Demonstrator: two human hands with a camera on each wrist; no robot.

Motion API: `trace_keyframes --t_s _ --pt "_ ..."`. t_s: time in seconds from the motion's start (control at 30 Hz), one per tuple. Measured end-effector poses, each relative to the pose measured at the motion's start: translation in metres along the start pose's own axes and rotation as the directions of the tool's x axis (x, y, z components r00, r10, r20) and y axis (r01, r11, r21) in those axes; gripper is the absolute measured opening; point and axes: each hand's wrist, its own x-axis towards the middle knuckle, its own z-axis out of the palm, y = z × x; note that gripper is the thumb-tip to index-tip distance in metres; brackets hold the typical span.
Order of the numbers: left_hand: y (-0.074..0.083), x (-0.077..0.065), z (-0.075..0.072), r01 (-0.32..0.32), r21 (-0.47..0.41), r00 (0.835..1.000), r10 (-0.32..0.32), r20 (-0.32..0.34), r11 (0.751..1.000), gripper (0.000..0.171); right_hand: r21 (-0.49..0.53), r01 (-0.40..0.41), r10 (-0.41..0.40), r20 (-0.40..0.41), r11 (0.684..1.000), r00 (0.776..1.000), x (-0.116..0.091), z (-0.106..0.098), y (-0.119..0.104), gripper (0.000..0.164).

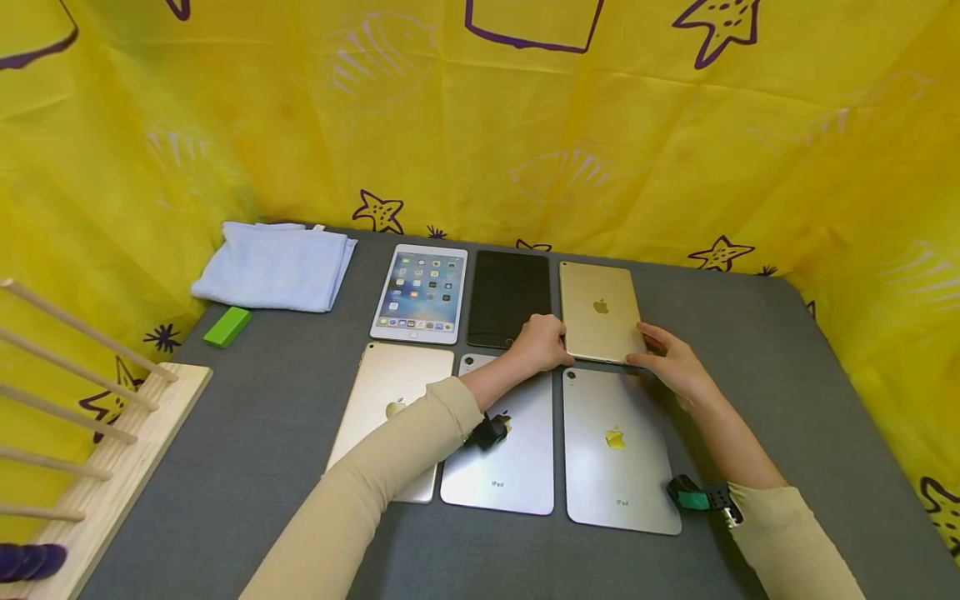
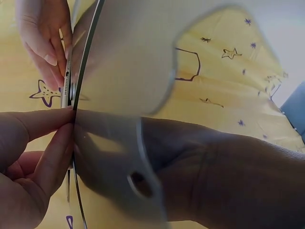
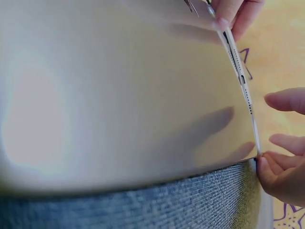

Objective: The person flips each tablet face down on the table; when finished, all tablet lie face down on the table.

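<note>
A gold tablet [image 1: 598, 308] lies face down in the back row, its apple logo showing. My left hand [image 1: 542, 343] is at its near left corner; in the left wrist view the thumb and a finger [image 2: 55, 150] meet there and pinch the edge. On the opposite side my right hand [image 1: 672, 360] reaches the near right corner. Its fingertips [image 3: 263, 167] touch that corner, with the thumb [image 3: 286, 100] held apart from the edge. A black-screened tablet [image 1: 510, 292] lies left of the gold one. Just in front lies a silver tablet [image 1: 622, 450], back side up.
A tablet with a lit screen [image 1: 423, 287], another gold tablet [image 1: 397, 379] and another silver tablet [image 1: 498, 467] complete two rows. At left are a folded blue cloth [image 1: 273, 267], a green block [image 1: 227, 327] and a wooden rack [image 1: 142, 433] with rods. Yellow curtain [image 1: 525, 117] borders the table.
</note>
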Motion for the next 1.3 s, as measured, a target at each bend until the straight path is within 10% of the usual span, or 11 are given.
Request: trace_keyframes --t_s 0.43,0.73,1.07,1.3 --pt "-0.003 0.001 0.001 -0.022 0.015 1.000 0.022 -0.013 1.000 0.022 -0.023 0.000 0.000 0.019 1.000 1.000 -0.002 0.002 -0.002 0.076" --pt "-0.013 -0.004 -0.003 -0.050 -0.163 0.998 0.055 0.029 0.985 0.026 -0.077 0.014 -0.013 0.012 0.997 1.000 -0.001 0.003 -0.011 0.073" --pt "-0.030 -0.029 -0.045 -0.029 -0.472 0.993 -0.029 -0.115 0.881 0.043 -0.017 0.111 -0.112 -0.042 0.994 0.993 -0.001 0.028 -0.043 0.066" --pt "-0.050 -0.052 -0.073 0.007 -0.662 0.944 -0.224 -0.244 0.749 0.051 0.171 0.137 -0.126 -0.076 0.976 0.989 0.006 0.058 -0.060 0.060"
